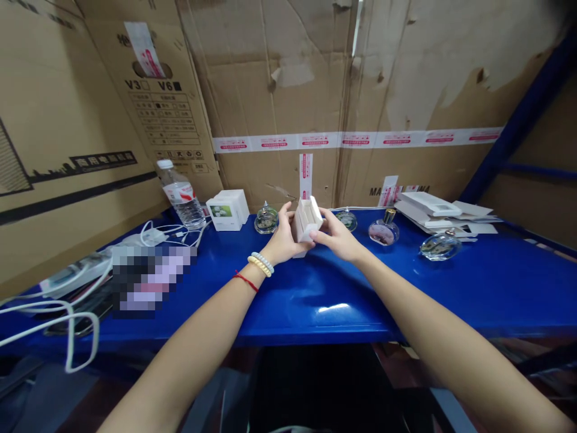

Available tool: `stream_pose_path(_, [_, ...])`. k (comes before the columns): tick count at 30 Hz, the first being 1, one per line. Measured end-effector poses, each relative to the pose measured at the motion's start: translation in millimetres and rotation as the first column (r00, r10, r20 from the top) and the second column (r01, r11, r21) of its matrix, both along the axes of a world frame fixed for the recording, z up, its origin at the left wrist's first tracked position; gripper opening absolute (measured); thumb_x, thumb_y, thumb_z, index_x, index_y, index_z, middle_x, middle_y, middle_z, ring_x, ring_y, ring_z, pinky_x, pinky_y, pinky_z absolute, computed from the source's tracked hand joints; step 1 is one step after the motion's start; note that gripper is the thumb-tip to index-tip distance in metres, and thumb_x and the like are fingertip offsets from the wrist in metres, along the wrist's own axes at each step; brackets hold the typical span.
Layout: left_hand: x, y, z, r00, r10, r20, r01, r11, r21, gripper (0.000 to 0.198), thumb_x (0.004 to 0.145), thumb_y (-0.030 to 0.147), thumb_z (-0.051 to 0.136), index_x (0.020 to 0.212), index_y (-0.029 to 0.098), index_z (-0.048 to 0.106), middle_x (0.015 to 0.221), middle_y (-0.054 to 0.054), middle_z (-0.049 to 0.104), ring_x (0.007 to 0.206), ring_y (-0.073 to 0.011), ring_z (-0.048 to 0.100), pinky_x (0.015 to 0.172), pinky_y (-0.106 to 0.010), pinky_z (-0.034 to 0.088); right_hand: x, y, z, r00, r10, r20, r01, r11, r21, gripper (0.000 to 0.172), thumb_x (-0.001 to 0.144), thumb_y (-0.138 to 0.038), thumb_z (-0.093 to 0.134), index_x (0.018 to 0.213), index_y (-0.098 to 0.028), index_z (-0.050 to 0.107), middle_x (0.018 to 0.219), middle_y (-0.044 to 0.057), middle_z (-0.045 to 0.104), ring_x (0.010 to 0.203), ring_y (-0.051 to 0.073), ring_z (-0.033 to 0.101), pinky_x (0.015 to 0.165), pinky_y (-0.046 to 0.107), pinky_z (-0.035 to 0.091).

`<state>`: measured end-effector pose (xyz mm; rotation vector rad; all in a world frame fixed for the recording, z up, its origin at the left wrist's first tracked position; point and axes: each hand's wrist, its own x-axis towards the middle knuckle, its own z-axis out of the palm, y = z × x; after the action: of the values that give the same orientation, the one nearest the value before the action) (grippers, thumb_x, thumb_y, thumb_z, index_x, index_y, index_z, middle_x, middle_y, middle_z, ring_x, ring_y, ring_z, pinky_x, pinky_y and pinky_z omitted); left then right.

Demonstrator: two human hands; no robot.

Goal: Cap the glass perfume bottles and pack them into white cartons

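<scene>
White and open-topped, a small box [305, 224] is being held tilted between the left hand [285, 237] and the right hand [339, 236], over the blue table [288, 307], so neither is lying nearer. Its long axis is pointing roughly away from the body. The left is clasping one side; the right is pinching the other. One glass bottle [266, 220] is standing beyond the left.

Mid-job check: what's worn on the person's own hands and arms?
The left hand has a pale yellow coiled band and a grey-blue coiled band at its wrist, then a thin red string bracelet further up. The right hand shows no jewellery. Neither side shows gloves or sleeves.
</scene>
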<state>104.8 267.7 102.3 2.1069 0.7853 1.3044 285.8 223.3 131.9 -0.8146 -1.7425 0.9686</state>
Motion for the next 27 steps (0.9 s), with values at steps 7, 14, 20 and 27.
stream_pose_path(7, [-6,2,-0.6,0.983,0.172,-0.056,-0.129,0.883,0.451,0.121,0.059,0.044,0.086,0.142,0.028,-0.001,0.133,-0.017,0.040,0.124,-0.0297,0.051,0.106,-0.054,0.043,-3,-7,8.5,0.995,0.025,-0.100,-0.028,0.999,-0.031,0.070,0.071,-0.054,0.071,0.127,-0.023,0.043,0.115,0.009,0.067,0.100,0.022,0.066,0.077,0.031,0.054])
stream_pose_path(14, [-6,-1,9.2,0.951,0.300,-0.073,-0.153,0.664,0.732,0.095,0.065,0.041,0.083,0.132,0.033,0.017,0.125,-0.011,0.039,0.119,-0.0271,0.050,0.099,-0.051,0.049,-2,-8,15.0,0.988,-0.045,-0.145,0.034,0.996,-0.079,0.049,0.069,-0.046,0.065,0.110,-0.024,0.052,0.086,0.002,0.069,0.072,0.017,0.065,0.060,0.030,0.053])
stream_pose_path(20, [-4,0,11.4,0.984,0.163,-0.065,-0.063,0.674,0.736,0.086,0.066,0.038,0.082,0.125,0.034,0.020,0.126,-0.009,0.040,0.120,-0.0247,0.052,0.098,-0.048,0.049,-1,-10,17.1,0.983,-0.185,-0.022,0.185,0.982,0.033,0.047,0.060,-0.038,0.075,0.101,-0.020,0.057,0.080,0.001,0.065,0.070,0.016,0.060,0.059,0.027,0.049])
stream_pose_path(27, [-2,-3,9.5,0.980,0.184,-0.072,-0.099,0.775,0.624,0.080,0.061,0.052,0.084,0.109,0.028,0.023,0.127,-0.013,0.044,0.123,-0.0278,0.053,0.099,-0.050,0.047,4,-5,17.1,0.956,-0.282,0.080,0.271,0.954,0.131,0.025,0.062,-0.028,0.063,0.084,-0.017,0.059,0.074,0.001,0.059,0.064,0.013,0.053,0.054,0.024,0.045])
